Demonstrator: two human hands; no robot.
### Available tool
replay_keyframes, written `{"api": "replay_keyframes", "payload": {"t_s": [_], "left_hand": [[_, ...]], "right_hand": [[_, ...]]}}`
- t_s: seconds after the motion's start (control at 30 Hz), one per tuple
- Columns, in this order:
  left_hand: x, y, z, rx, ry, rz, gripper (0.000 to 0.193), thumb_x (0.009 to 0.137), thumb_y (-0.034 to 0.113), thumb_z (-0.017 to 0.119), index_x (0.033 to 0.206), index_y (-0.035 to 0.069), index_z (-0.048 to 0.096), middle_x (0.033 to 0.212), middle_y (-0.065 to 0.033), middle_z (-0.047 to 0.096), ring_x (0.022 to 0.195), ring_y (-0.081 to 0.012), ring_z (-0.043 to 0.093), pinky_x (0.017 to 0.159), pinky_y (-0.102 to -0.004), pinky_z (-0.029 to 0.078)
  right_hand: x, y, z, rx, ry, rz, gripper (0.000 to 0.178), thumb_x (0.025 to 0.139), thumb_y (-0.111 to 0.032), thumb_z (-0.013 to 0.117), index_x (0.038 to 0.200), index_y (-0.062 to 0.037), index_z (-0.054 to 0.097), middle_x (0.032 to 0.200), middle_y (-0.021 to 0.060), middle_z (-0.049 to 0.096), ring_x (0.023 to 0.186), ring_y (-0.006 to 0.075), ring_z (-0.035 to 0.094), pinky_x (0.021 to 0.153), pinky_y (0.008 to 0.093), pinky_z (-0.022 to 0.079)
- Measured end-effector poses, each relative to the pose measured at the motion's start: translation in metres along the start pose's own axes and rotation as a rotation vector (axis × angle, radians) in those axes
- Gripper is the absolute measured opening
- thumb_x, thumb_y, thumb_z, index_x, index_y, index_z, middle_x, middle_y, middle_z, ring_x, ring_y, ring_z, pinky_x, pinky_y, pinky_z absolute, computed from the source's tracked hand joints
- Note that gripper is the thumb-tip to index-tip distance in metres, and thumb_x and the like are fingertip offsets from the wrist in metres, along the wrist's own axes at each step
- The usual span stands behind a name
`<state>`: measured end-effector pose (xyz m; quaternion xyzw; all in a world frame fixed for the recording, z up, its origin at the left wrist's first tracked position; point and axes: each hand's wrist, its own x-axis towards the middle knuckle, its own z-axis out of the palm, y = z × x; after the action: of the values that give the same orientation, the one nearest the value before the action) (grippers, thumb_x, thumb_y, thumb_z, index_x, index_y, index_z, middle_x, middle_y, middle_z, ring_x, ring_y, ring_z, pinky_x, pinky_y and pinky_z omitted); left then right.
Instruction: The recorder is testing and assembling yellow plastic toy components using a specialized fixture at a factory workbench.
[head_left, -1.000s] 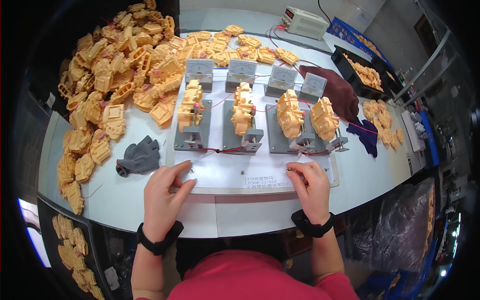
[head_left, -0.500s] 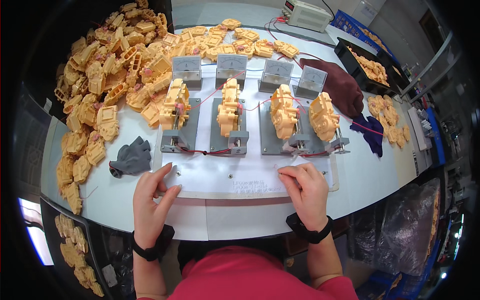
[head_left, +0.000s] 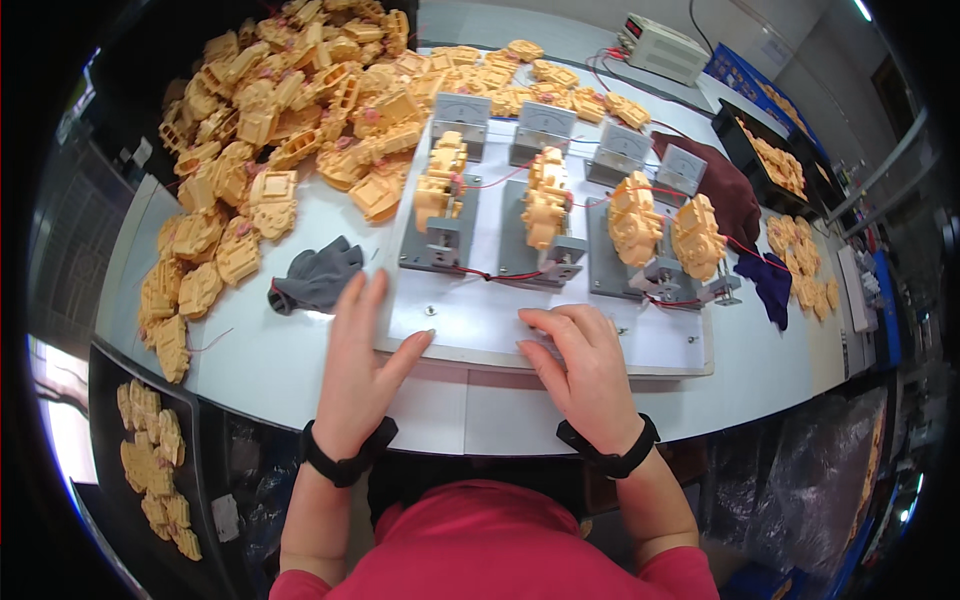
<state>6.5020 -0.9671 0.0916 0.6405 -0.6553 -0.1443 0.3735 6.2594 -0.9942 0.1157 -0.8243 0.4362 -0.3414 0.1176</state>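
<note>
My left hand (head_left: 358,365) is open, fingers slightly blurred, at the front left corner of a white board (head_left: 460,335); its thumb reaches over the board. Over the front part of that board is my right hand (head_left: 585,362), curled, with a gap between thumb and forefinger and nothing visible between them. Behind the hands, several grey test stands (head_left: 437,255) each carry a yellow plastic gearbox-like part (head_left: 545,205) joined to red wires. Panel meters (head_left: 545,130) with white dials stand behind them.
A large heap of yellow parts (head_left: 275,110) covers the back left. Near it lies a grey glove (head_left: 322,275). Dark red cloth (head_left: 730,185), purple cloth (head_left: 768,285) and a black bin (head_left: 770,160) of parts are at the right. A power supply (head_left: 665,48) stands at the back.
The view has shifted, so the table appears farther right. My right hand has moved left over the board and its pinched fingers have parted. The left hand's fingers have straightened beside the board's corner.
</note>
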Motion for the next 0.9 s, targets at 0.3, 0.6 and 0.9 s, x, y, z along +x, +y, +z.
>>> {"api": "replay_keyframes", "payload": {"t_s": [0.3, 0.6, 0.9], "left_hand": [[-0.009, 0.013, -0.012, -0.258, -0.267, -0.064, 0.058, 0.092, 0.023, 0.064, 0.141, 0.001, 0.043, 0.142, -0.0282, 0.043, 0.132, -0.0399, 0.044, 0.108, -0.0380, 0.036], [-0.024, 0.004, -0.004, -0.347, -0.205, -0.053, 0.057, 0.091, 0.024, 0.066, 0.141, 0.006, 0.046, 0.145, -0.0336, 0.036, 0.136, -0.0440, 0.038, 0.108, -0.0400, 0.036], [-0.028, 0.009, 0.000, -0.437, -0.218, -0.132, 0.058, 0.094, 0.025, 0.064, 0.145, 0.008, 0.043, 0.150, -0.0316, 0.030, 0.139, -0.0394, 0.037, 0.107, -0.0370, 0.037]], "right_hand": [[0.021, -0.020, 0.035, 0.047, 0.037, -0.096, 0.022, 0.082, -0.012, 0.072, 0.103, -0.0102, 0.069, 0.096, 0.0028, 0.060, 0.092, 0.0234, 0.055, 0.081, 0.0361, 0.043], [0.026, -0.033, 0.049, 0.143, 0.001, -0.003, 0.011, 0.084, -0.011, 0.069, 0.094, -0.0065, 0.067, 0.085, 0.0082, 0.061, 0.080, 0.0283, 0.060, 0.071, 0.0378, 0.048], [0.026, -0.027, 0.047, 0.151, -0.018, 0.010, 0.008, 0.085, -0.011, 0.068, 0.091, -0.0062, 0.067, 0.084, 0.0083, 0.060, 0.079, 0.0292, 0.060, 0.070, 0.0391, 0.049]]}}
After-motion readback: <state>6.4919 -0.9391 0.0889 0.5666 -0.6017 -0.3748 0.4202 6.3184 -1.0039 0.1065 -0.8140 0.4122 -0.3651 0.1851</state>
